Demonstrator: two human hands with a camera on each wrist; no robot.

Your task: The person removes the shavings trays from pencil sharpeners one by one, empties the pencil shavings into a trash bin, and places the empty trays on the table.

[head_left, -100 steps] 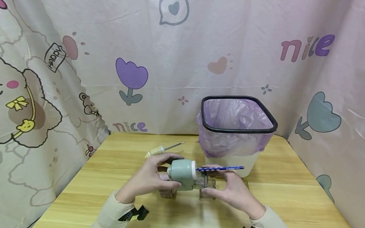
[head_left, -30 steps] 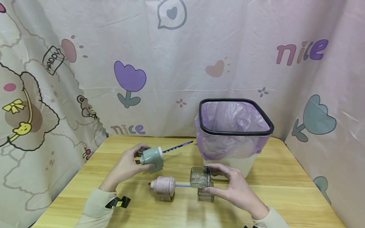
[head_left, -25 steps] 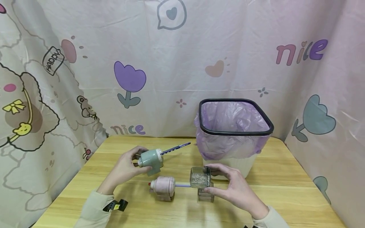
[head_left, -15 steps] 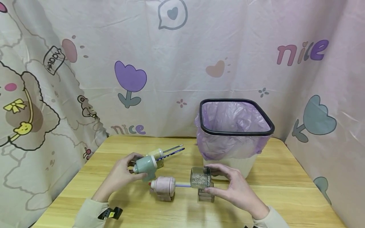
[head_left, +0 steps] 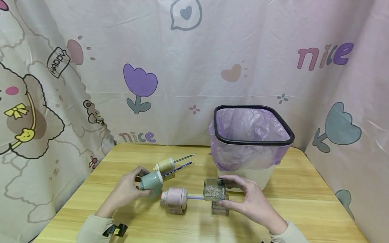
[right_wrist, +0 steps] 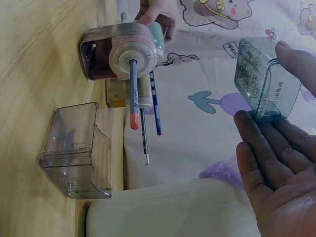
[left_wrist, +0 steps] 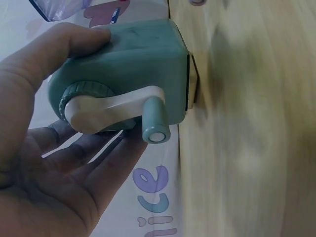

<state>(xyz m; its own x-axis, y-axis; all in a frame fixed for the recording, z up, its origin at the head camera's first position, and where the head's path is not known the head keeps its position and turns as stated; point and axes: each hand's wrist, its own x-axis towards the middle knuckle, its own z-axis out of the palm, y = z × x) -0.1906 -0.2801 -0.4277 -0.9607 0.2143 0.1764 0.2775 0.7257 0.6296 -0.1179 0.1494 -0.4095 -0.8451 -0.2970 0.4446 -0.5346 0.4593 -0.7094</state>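
Note:
My left hand (head_left: 126, 189) grips a green crank pencil sharpener (head_left: 152, 182) from behind, thumb and fingers on opposite sides. A blue pencil (head_left: 179, 170) sticks out of its front, and the crank (left_wrist: 111, 106) faces my palm. The sharpener's base is close over the table at the left. My right hand (head_left: 246, 194) pinches a clear shavings drawer (head_left: 214, 189) between thumb and fingers, raised above the table. Pencil shavings (right_wrist: 249, 66) lie inside it. Below that stands another transparent drawer (right_wrist: 74, 158), beside a pink sharpener (head_left: 176, 199) holding a lilac pencil (right_wrist: 134, 91).
A yellow sharpener (head_left: 165, 165) with a dark pencil stands behind the green one. At the back right is a white bin with a black rim (head_left: 255, 143) and purple liner bag (head_left: 243, 158). A patterned curtain (head_left: 188, 84) closes off the table's back and sides.
The shavings drawer has come out of the green sharpener and stays in my right hand. My left hand has carried the sharpener left, then lower and nearer me, uncovering the yellow sharpener.

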